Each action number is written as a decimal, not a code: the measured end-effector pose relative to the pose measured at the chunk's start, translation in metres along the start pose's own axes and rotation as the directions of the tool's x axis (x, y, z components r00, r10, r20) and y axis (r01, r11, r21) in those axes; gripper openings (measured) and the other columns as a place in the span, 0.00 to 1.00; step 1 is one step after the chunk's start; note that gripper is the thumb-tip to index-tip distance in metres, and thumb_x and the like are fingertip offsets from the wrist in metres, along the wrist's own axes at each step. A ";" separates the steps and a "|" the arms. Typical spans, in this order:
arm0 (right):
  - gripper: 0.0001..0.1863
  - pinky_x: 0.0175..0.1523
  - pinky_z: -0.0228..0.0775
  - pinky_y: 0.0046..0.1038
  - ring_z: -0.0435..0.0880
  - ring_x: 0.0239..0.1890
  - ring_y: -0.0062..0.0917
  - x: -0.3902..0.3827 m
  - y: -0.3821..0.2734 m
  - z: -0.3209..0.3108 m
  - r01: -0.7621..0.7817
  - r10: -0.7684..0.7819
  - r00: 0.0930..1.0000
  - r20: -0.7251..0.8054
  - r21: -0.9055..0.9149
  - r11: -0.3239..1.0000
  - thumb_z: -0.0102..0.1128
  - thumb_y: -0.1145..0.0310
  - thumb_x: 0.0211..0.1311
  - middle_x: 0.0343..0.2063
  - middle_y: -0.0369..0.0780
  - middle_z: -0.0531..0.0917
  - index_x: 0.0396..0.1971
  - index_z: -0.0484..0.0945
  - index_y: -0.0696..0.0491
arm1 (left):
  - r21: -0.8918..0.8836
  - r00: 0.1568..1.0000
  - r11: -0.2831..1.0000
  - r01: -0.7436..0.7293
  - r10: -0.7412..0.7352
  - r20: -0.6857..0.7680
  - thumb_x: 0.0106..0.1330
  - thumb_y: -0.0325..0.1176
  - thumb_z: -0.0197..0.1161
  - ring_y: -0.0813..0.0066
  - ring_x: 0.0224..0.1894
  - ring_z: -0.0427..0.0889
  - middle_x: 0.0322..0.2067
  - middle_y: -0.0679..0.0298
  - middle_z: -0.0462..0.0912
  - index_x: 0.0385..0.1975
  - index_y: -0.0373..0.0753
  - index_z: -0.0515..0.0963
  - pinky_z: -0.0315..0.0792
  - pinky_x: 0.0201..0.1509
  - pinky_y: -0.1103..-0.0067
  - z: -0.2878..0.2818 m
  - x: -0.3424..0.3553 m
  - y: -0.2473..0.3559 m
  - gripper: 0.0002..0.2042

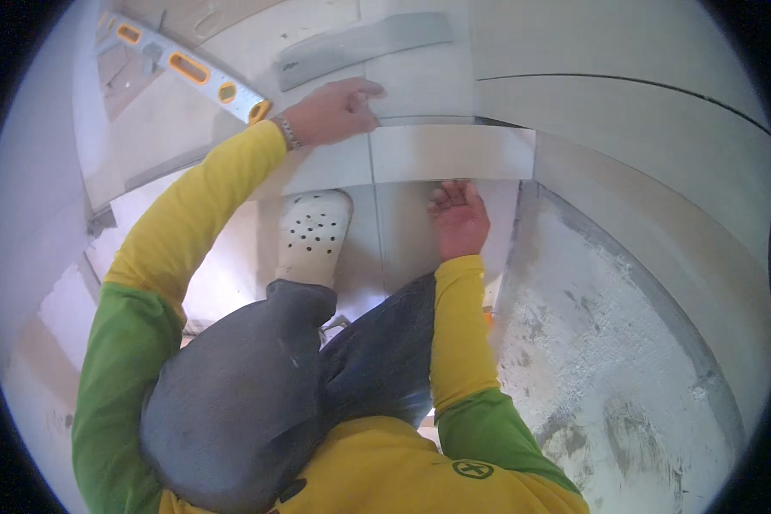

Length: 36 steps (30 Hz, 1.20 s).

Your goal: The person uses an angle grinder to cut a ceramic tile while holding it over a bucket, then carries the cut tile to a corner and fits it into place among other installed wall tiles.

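Observation:
A pale strip of tile (454, 152) runs across the middle at the edge of a step. Over its far side is my left hand (334, 111), with one finger stretched out and the thumb apart. I see nothing held in it. My right hand (461, 224) is palm up at the strip's near edge, fingers loosely bent and their tips at that edge. Whether they press on it I cannot tell. Beyond the strip, a long grey piece or smear (364, 50) lies on the pale tiled surface (420, 90).
A spirit level (193, 70) with orange-rimmed openings lies at the far left, close to my left wrist. My foot in a white clog (315, 230) stands on the lower tiles, before the strip. Right of my right arm is a rough, whitish stained surface (574, 343) beside a wall (668, 188).

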State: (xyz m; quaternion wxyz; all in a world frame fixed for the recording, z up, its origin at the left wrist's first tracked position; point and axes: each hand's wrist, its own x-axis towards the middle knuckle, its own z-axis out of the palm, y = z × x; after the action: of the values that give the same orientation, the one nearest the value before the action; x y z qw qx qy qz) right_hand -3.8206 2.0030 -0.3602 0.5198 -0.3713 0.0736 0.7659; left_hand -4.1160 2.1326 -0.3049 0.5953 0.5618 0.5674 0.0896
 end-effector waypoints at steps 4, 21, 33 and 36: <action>0.10 0.43 0.76 0.39 0.83 0.39 0.34 -0.001 0.002 0.002 0.019 -0.019 0.999 -0.036 -0.001 1.000 0.57 0.61 0.68 0.39 0.42 0.86 0.40 0.81 0.50 | -0.087 1.000 0.996 -0.010 0.008 -0.023 0.61 0.32 0.63 0.76 0.36 0.81 0.32 0.62 0.85 0.60 0.34 0.71 0.75 0.44 0.78 0.004 0.000 0.003 0.25; 0.11 0.38 0.77 0.33 0.84 0.36 0.29 0.000 0.005 0.008 0.081 -0.098 0.987 -0.131 -0.128 0.988 0.60 0.60 0.67 0.36 0.39 0.85 0.44 0.78 0.49 | -0.225 1.000 0.974 -0.001 0.000 -0.001 0.62 0.28 0.62 0.83 0.31 0.79 0.29 0.66 0.84 0.61 0.37 0.70 0.73 0.38 0.83 0.009 0.004 -0.008 0.25; 0.12 0.45 0.76 0.37 0.84 0.40 0.31 -0.001 0.001 0.005 0.029 -0.034 0.998 -0.051 -0.083 0.996 0.54 0.60 0.70 0.39 0.38 0.87 0.44 0.81 0.50 | -0.005 0.999 1.000 -0.001 0.000 -0.050 0.58 0.35 0.69 0.74 0.36 0.83 0.34 0.59 0.86 0.58 0.34 0.72 0.75 0.43 0.77 0.000 -0.002 -0.003 0.28; 0.13 0.44 0.76 0.36 0.84 0.39 0.30 -0.003 0.002 0.008 0.038 -0.042 0.998 -0.041 -0.109 0.993 0.54 0.60 0.70 0.39 0.38 0.87 0.44 0.82 0.50 | -0.046 0.998 0.999 0.019 -0.022 -0.057 0.61 0.32 0.67 0.82 0.29 0.77 0.27 0.68 0.81 0.59 0.40 0.73 0.72 0.34 0.81 0.002 -0.003 0.001 0.24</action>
State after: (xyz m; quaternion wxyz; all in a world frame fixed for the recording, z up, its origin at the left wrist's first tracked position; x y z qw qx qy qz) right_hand -3.8255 2.0044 -0.3533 0.5125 -0.4166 0.0356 0.7500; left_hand -4.1151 2.1297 -0.3028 0.5922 0.5393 0.5880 0.1125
